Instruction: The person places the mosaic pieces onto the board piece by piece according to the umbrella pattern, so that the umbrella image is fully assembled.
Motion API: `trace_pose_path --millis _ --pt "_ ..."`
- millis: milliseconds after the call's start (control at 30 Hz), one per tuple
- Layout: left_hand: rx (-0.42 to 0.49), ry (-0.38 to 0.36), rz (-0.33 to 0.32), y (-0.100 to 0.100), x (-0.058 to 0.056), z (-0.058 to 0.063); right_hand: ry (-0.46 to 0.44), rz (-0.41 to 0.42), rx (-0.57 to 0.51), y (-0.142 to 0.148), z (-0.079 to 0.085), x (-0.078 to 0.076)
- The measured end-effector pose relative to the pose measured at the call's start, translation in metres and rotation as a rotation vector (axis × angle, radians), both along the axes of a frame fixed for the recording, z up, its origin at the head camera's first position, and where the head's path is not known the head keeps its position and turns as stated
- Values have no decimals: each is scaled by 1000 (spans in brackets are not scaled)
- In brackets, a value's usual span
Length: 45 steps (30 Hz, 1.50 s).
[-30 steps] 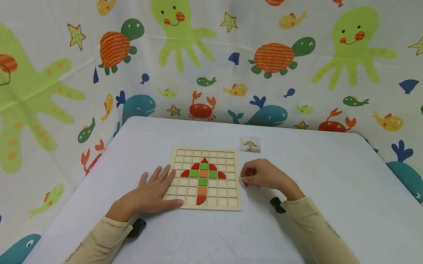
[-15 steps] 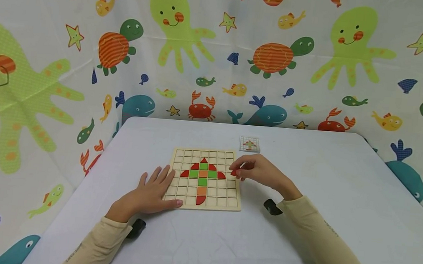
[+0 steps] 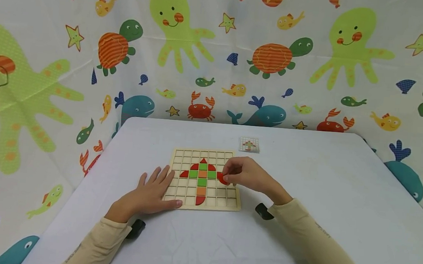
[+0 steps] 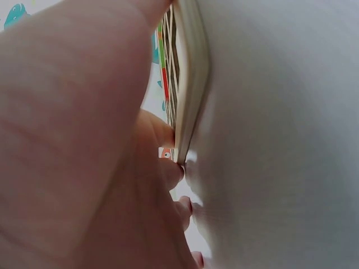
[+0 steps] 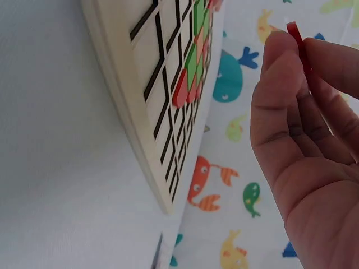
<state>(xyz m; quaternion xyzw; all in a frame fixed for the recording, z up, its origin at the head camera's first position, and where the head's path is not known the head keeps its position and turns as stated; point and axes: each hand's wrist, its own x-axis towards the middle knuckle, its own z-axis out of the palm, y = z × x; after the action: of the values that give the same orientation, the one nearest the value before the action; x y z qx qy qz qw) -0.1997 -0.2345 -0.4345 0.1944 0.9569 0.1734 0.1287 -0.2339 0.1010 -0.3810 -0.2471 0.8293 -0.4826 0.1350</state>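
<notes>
A square wooden grid board (image 3: 220, 202) lies on the white table, with red, green and orange tiles set in it as an arrow-like figure. My left hand (image 3: 153, 190) rests at the board's left side, fingers spread, thumb on the front left corner. Over the right part of the grid, my right hand (image 3: 247, 175) pinches a red tile (image 5: 299, 42) between thumb and fingers. In the head view that tile shows a curved edge and overlaps the figure's right tip. The right wrist view shows it edge-on, raised above the board.
A small card (image 3: 249, 144) printed with a similar figure on a grid lies behind the board's right corner. A curtain (image 3: 215, 90) with sea animals hangs behind the table (image 3: 314, 166). A black wrist device (image 3: 264, 211) sits under each forearm.
My right hand has moved left from beside the board's right edge to over the grid, carrying the red tile with it. The left hand has stayed in place.
</notes>
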Motion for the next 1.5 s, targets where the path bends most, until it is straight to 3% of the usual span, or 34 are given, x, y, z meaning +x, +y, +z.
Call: trace_pose_path --millis 433,767,1100,1267,1500 --pt "-11 -16 3 1 1 3 62 172 34 -36 4 0" --pt "-16 -18 7 0 1 5 208 305 151 -77 1 4" --pt "-1 -34 6 0 4 9 277 288 283 -96 -16 10" --pt "-7 -31 4 0 3 8 345 292 330 -97 -20 13" --pt "-1 -31 1 -1 2 7 370 276 404 -98 -20 16"
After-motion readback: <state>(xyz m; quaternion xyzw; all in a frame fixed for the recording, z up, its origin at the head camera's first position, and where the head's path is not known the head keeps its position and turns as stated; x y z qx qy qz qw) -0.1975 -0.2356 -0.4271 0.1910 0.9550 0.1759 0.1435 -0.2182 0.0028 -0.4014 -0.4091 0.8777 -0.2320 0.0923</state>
